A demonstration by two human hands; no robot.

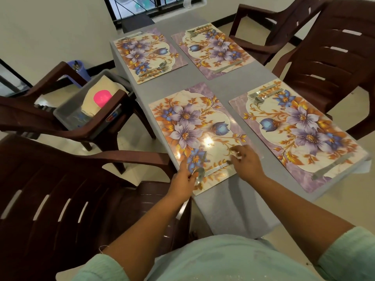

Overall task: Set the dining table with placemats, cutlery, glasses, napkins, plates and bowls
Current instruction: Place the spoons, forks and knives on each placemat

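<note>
Several floral placemats lie on the grey table (221, 90). On the near left placemat (194, 126), a spoon (205, 172) lies along the near edge. My left hand (183, 182) pinches the spoon's bowl end. My right hand (246, 162) holds the handle end, fingers curled, with another bit of metal showing by its fingertips. The near right placemat (300, 130) carries a fork and spoon (261, 96) at its far end and a knife (332, 166) at its near end. Both far placemats (150, 53) (213, 49) have cutlery too.
Dark brown plastic chairs (324, 61) (60, 199) surround the table. The left chair holds a grey bin (67, 110) with a pink cup (102, 98), cream cloth and glasses. A purple holder (78, 67) with cutlery stands on the floor by the wall.
</note>
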